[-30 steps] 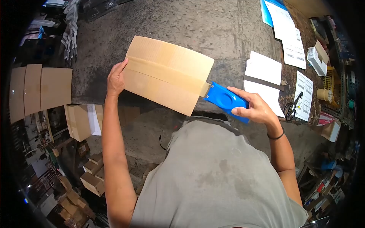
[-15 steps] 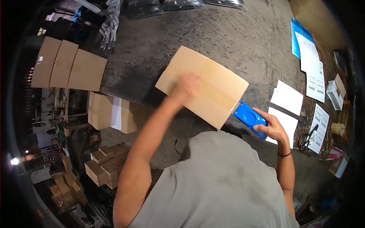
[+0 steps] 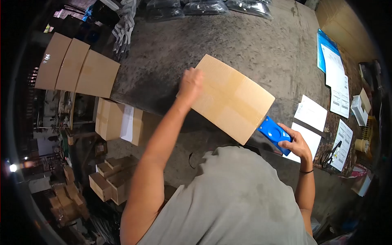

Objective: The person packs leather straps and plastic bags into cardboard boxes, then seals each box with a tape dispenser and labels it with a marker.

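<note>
A closed cardboard box (image 3: 232,98) lies at an angle near the front edge of the worktable, with tape running along its top. My left hand (image 3: 191,83) is at the box's left end, fingers curled against the edge there. My right hand (image 3: 296,141) is wrapped round a blue tape dispenser (image 3: 275,132), whose tip sits close by the lower right end of the box. Whether tape still joins dispenser and box is too small to tell.
Plastic-wrapped dark packs (image 3: 206,8) line the table's far side. Paper sheets (image 3: 312,112), scissors (image 3: 330,155) and a small white box (image 3: 360,107) lie to the right. Cardboard boxes (image 3: 98,73) stand at the left edge, with more boxes (image 3: 112,179) on the floor.
My left hand has slid from the box's top to its left end. Box, dispenser and right hand appear slightly lower and further right, as does the rest of the table.
</note>
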`<state>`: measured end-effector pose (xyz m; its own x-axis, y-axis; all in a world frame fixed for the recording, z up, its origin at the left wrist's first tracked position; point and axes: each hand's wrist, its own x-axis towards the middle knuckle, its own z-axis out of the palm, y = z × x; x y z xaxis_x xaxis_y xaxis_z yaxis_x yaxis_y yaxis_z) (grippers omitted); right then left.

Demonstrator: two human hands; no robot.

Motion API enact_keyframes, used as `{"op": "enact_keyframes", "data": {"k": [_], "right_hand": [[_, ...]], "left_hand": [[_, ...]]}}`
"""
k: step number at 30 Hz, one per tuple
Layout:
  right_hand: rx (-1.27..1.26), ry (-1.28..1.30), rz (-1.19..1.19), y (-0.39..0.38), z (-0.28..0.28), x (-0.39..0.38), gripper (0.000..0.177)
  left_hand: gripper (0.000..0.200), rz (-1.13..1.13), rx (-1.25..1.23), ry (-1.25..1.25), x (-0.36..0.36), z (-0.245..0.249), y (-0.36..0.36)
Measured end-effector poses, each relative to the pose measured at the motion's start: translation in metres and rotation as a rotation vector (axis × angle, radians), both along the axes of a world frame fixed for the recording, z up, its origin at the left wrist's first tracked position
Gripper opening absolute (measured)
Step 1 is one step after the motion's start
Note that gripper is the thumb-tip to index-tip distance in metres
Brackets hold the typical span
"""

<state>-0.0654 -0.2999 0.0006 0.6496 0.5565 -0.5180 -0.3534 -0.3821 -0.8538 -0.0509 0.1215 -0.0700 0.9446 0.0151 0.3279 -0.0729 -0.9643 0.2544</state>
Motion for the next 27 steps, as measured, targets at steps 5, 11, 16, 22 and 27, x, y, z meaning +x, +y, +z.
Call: {"op": "enact_keyframes", "data": {"k": [5,11,16,22,27], "right_hand": [[-0.005,-0.020,0.020,-0.006,-0.006,-0.003,0.069],[-0.038,0.002,0.040,-0.007,-0.011,-0.007,0.072],[-0.038,-0.026,0.045,-0.011,-0.020,-0.006,0.073],[0.130,-0.141,0.054,-0.015,-0.050,-0.007,0.070],[0.272,-0.144,0.013,-0.017,-0.058,-0.012,0.069]], "left_hand": [[0.009,-0.573,-0.116,-0.010,-0.057,0.009,-0.145],[0.004,0.003,-0.206,0.193,-0.008,-0.002,-0.046],[0.002,-0.480,-0.176,0.071,-0.051,0.023,-0.168],[0.004,-0.178,-0.018,-0.018,-0.016,0.015,-0.127],[0.037,-0.296,-0.051,0.139,-0.080,0.037,-0.174]]}}
